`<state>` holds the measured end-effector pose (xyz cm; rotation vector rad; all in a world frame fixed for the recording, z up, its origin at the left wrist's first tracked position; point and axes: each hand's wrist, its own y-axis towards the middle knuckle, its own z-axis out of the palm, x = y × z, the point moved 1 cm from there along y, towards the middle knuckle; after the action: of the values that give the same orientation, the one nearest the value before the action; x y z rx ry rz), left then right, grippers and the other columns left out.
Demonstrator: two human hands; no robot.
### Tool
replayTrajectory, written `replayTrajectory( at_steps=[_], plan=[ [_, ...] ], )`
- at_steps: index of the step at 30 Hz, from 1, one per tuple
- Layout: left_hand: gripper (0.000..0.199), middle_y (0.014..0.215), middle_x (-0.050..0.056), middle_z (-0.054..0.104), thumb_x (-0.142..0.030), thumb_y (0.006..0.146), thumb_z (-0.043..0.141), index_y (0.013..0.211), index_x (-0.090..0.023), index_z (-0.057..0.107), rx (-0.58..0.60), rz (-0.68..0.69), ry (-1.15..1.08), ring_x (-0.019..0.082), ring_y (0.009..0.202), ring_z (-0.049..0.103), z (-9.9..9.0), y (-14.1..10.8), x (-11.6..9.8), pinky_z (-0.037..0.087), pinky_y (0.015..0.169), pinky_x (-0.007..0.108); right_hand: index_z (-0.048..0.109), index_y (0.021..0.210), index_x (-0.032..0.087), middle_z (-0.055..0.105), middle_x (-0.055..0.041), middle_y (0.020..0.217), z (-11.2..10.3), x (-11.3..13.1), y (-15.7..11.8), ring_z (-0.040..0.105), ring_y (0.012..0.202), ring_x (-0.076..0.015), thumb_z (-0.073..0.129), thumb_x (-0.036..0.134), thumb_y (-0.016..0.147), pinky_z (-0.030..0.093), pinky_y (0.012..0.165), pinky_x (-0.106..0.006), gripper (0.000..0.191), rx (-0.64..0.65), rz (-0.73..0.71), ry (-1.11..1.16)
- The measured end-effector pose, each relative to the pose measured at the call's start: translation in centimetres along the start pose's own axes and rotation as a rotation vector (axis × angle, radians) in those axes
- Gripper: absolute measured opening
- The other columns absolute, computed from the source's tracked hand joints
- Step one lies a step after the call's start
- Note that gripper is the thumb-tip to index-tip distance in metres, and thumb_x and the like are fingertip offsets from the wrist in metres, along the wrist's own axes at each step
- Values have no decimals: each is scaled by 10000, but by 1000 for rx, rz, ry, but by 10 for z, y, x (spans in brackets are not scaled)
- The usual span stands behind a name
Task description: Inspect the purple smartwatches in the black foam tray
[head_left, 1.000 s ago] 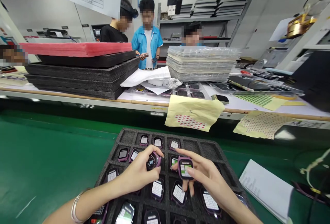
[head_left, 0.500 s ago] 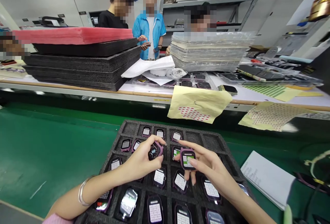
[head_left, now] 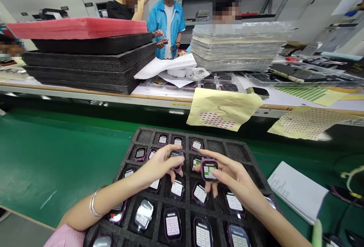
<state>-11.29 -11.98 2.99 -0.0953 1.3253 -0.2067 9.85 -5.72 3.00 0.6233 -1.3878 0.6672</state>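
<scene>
Gripped in my left hand (head_left: 163, 163) is a purple-framed smartwatch (head_left: 176, 160), its dark screen partly covered by my thumb. A second purple smartwatch (head_left: 209, 169) is held in my right hand (head_left: 230, 171), with the thumb on its lit green and white screen. Both hands are over a black foam tray (head_left: 139, 135) with square compartments. Several similar watches lie in the compartments, most showing white grid screens, such as one watch (head_left: 172, 224) near the front. Some compartments at the back right hold nothing visible.
A white notepad (head_left: 297, 192) lies right of the tray on the green mat (head_left: 57, 156). Beyond stands a raised shelf with stacked black foam trays (head_left: 91, 63), a red foam sheet (head_left: 85, 28), and stacked plastic trays (head_left: 239, 48). Yellow sticker sheets (head_left: 224, 107) hang over its edge. Several people are behind.
My left thumb has moved across the watch screen, and that watch has tilted. My right hand keeps its watch in much the same pose. The view has shifted slightly.
</scene>
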Motion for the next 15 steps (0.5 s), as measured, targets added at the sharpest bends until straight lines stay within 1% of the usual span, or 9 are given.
replayTrajectory(
  at_steps=[3, 4, 6, 11, 15],
  plan=[
    [333, 846, 82, 649, -261, 824, 593, 1112, -103, 540, 31, -54, -230, 190, 778, 673, -2, 0, -2, 546, 632, 284, 479, 1343, 200, 673, -127, 1034, 0, 0, 0, 684, 585, -184, 630, 346, 890, 552, 448, -258, 500, -4, 0, 0],
    [310, 894, 101, 661, -237, 824, 586, 1102, -104, 550, 31, -61, -274, 202, 819, 679, -4, -1, -3, 552, 692, 316, 481, 1340, 199, 674, -125, 1024, 0, 1, 0, 683, 583, -186, 630, 353, 888, 552, 447, -261, 500, -6, 2, -1],
    [286, 960, 119, 669, -197, 817, 582, 1090, -113, 560, 19, -69, -321, 220, 884, 678, -5, -4, -3, 547, 760, 355, 487, 1334, 195, 677, -125, 1014, 1, 2, 1, 681, 579, -190, 636, 365, 882, 552, 445, -268, 506, -5, 13, -5],
    [266, 988, 116, 665, -189, 803, 586, 1063, -133, 571, -1, -69, -308, 246, 941, 666, -4, -8, -2, 546, 768, 374, 500, 1329, 194, 680, -138, 1062, 3, 6, 1, 685, 592, -190, 636, 352, 884, 552, 462, -269, 491, -24, 30, -27],
    [251, 1007, 77, 627, -159, 820, 525, 1068, -166, 568, -13, 30, -214, 242, 967, 657, -3, -9, 0, 560, 760, 358, 506, 1320, 190, 687, -137, 1064, 4, 8, 1, 686, 588, -189, 635, 349, 883, 553, 463, -268, 483, -35, 29, -37]
  ],
)
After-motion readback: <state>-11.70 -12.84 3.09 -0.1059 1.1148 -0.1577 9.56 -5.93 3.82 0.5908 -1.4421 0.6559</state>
